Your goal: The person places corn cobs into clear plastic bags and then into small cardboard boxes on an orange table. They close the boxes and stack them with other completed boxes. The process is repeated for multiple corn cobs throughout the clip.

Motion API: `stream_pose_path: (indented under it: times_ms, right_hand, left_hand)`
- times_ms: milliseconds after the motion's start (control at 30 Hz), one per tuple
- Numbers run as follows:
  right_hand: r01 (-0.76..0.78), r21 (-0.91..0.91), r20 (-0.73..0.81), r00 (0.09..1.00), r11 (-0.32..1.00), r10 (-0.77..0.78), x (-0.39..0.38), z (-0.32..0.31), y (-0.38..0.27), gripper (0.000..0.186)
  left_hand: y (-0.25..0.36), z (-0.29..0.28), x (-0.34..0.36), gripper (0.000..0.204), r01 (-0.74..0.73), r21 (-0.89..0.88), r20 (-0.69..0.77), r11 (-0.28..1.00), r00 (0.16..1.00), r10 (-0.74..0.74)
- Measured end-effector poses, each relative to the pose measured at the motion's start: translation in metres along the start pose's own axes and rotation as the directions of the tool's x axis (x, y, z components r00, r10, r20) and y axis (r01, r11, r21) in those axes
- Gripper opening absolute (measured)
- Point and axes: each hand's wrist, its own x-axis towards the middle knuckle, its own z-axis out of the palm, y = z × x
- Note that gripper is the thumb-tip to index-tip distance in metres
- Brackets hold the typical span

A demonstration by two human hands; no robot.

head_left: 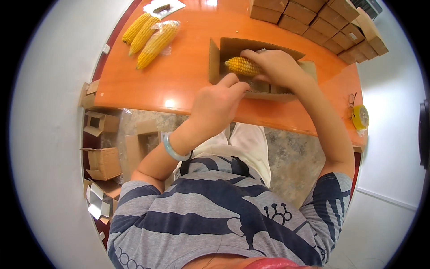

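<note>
An open cardboard box (pixel 215 60) lies on the orange table with its flaps spread. My right hand (pixel 275 67) reaches into it from the right, fingers wrapped round a yellow ear of corn (pixel 242 66). The corn lies sideways, its tip pointing left, and its right end is hidden under the hand. My left hand (pixel 219 102), with a pale bangle (pixel 173 148) on the wrist, pinches the box's near edge. To the far left, three more ears of corn (pixel 144 36) lie side by side; clear plastic film (pixel 170 31) wraps the nearest one.
Closed cardboard boxes (pixel 304 18) are stacked at the back right. A roll of yellow tape (pixel 360 117) is at the table's right edge. White paper (pixel 177 5) with a dark object lies at the far left. Several open boxes (pixel 104 163) stand low on the left, below the tabletop.
</note>
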Motion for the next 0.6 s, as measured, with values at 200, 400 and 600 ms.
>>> stream_pose_path:
  times_ms: [200,400,600]
  right_hand:
    - [0.026,-0.054,0.166,0.986,0.998,-0.017,0.023,-0.001,-0.006,0.057]
    - [0.005,-0.235,0.314,0.947,0.972,0.071,0.039,0.018,-0.026,0.059]
    - [0.000,0.029,-0.037,0.999,1.000,0.001,0.016,0.006,-0.018,0.051]
  left_hand:
    - [0.001,-0.005,-0.003,0.011,0.007,0.018,0.025,1.000,1.000,-0.008]
    - [0.004,-0.006,-0.004,0.014,-0.027,0.029,0.023,0.999,0.999,0.027]
    - [0.002,-0.002,-0.008,0.015,-0.040,0.015,-0.011,0.999,0.999,0.041]
